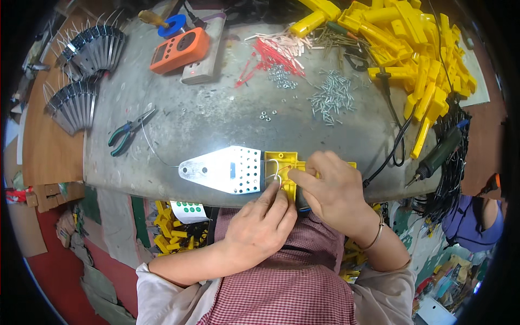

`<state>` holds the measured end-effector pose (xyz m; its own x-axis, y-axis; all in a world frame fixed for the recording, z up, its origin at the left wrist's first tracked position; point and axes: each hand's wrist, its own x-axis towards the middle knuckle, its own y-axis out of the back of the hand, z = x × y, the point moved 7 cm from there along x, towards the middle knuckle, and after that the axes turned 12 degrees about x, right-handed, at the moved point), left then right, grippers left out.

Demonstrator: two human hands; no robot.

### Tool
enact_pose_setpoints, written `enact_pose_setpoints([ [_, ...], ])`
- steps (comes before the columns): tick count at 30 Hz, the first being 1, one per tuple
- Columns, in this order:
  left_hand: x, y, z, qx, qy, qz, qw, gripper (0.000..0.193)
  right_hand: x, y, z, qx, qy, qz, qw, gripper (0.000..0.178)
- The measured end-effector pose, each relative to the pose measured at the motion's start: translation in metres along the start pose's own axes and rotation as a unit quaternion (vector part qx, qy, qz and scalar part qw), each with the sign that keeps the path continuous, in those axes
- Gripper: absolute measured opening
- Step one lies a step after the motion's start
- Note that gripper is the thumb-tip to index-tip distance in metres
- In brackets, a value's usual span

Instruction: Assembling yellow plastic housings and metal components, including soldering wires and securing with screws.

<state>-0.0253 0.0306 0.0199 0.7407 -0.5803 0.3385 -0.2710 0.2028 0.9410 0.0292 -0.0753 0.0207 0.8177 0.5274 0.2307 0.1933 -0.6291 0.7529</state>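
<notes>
The yellow housing [281, 165] lies at the bench's [216, 119] near edge, butted against a perforated metal plate [225, 169] at its 9 o'clock. The left hand [259, 227] pinches a thin white wire [275, 169] down into the housing; the right hand [330, 189] is clamped on the housing's top edge. To seat the wire well, keep the housing pinned flat and press with fingertips only. Screws [331, 97] lie at 12 o'clock, pliers [125, 132] at 10.

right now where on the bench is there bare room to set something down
Bare bench lies between the pliers, the screw pile and the metal plate. The far right is crowded with yellow housings; both hands fill the near edge.
</notes>
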Motion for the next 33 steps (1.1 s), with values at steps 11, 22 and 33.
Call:
enact_pose_setpoints([
  [11, 0.004, 0.002, -0.002, 0.019, -0.026, -0.05, 0.998, 0.026, -0.074, 0.07, 0.027, -0.001, -0.159, 0.101, 0.982, 0.037],
  [22, 0.007, -0.002, 0.003, 0.085, -0.052, -0.084, 0.992, 0.028, -0.083, 0.061, 0.048, -0.111, -0.134, -0.007, 0.985, 0.039],
  [33, 0.017, 0.004, -0.01, -0.002, 0.01, -0.078, 0.997, 0.048, -0.04, 0.07, 0.064, 0.057, -0.045, 0.034, 0.997, 0.019],
])
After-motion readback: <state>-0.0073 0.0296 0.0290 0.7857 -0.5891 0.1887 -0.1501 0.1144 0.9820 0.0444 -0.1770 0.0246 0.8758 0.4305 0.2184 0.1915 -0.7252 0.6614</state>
